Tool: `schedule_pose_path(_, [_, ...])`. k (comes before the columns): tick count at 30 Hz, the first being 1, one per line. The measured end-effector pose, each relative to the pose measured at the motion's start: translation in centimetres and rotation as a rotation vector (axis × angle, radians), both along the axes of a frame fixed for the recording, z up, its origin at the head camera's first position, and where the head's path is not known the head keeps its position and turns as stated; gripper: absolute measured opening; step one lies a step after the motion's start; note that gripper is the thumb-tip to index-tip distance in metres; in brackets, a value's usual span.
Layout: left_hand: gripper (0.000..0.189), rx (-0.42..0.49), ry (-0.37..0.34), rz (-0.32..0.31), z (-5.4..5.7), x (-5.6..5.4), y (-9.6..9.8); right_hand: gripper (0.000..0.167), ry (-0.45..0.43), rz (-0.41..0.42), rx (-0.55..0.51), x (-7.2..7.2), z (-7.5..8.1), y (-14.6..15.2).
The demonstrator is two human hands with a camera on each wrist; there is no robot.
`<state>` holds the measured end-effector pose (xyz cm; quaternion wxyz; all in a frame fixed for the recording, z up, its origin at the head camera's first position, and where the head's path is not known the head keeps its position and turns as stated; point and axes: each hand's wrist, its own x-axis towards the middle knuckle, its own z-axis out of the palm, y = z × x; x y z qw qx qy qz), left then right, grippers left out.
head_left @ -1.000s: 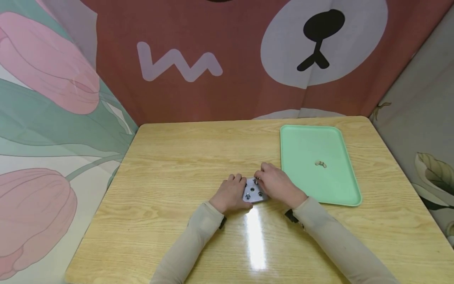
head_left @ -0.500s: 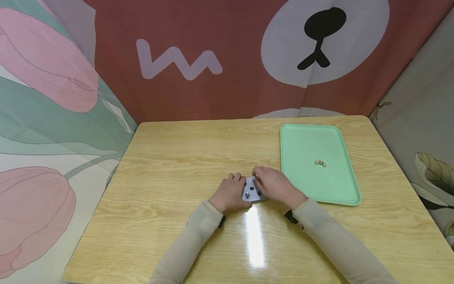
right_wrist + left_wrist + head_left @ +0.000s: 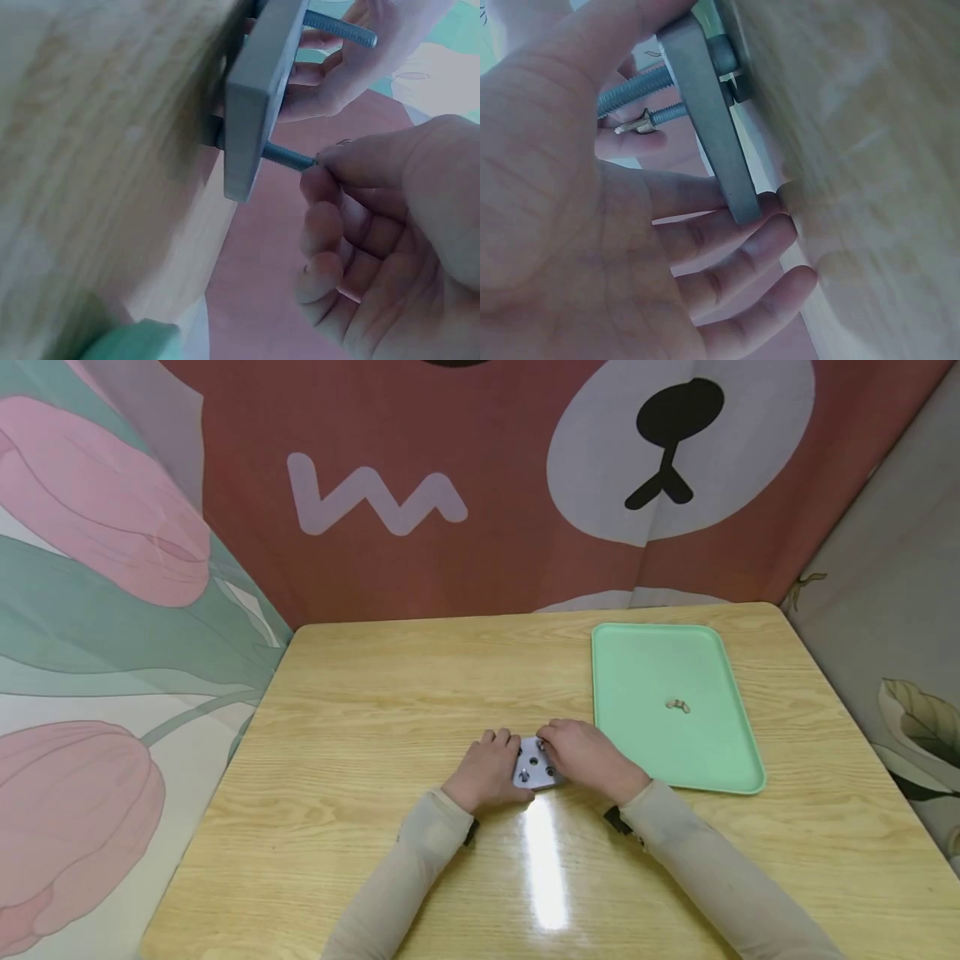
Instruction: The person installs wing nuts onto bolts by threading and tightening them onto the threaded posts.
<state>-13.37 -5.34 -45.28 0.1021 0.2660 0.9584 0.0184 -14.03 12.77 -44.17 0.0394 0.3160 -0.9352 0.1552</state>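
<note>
A grey metal plate (image 3: 536, 763) with several holes lies in front of me, raised off the wood on the bolt heads beneath it. My left hand (image 3: 486, 770) grips its left side between thumb and fingers. A thick bolt (image 3: 637, 88) and a thinner bolt (image 3: 669, 114) stick up through the plate. On the thinner bolt's end sits a small wing nut (image 3: 639, 124). My right hand (image 3: 588, 758) pinches this wing nut with thumb and forefinger at the bolt's tip; the fingers mostly hide it in the right wrist view.
A light green tray (image 3: 652, 660) lies to the right of my right hand, with a few small brass-coloured pieces (image 3: 678, 706) on it. The wooden table (image 3: 390, 693) meets a printed cloth (image 3: 480, 568) at its back edge.
The right fingers have shifted and curled closer in at the bolt's tip, in small turns of the hand. My left hand and the plate have stayed in place.
</note>
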Motion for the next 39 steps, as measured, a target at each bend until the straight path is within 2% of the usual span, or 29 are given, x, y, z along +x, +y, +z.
schedule_pose_path(10, [0.079, -0.014, 0.007, -0.002, 0.11, -0.11, -0.12, 0.012, 0.032, -0.058, 0.005, -0.26, 0.49, -0.23])
schedule_pose_path(20, [0.079, -0.02, 0.019, -0.01, 0.07, -0.22, -0.12, 0.013, -0.015, -0.067, -0.023, -0.52, 0.27, -0.6])
schedule_pose_path(31, [0.082, 0.01, 0.005, -0.002, 0.43, -0.13, -0.02, 0.018, -0.025, 0.001, -0.01, -0.26, 0.72, -0.17])
schedule_pose_path(39, [0.085, -0.009, -0.007, -0.004, 0.5, 0.13, 0.09, 0.01, 0.006, -0.054, -0.002, -0.42, 0.63, -0.13])
